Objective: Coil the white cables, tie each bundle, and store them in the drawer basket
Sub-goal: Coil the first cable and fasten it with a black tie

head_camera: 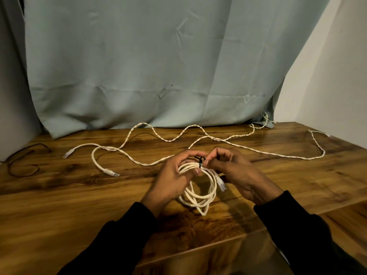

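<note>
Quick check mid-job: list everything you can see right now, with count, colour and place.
Coiled cable: one, white, above the table's near centre, held between both hands.
Tie: one, black, wrapped around the top of the coil.
Loose cables: at least two, white, some stretches twisted, sprawled across the far half of the table.
Thin cord: one, black, far left on the table.
Table: one, brown wood.
Curtain: one, pale blue-grey, behind the table.
Wall: white, right.
Left hand: holds the coil.
Right hand: pinches the tie.
Sleeves: two, black.
</note>
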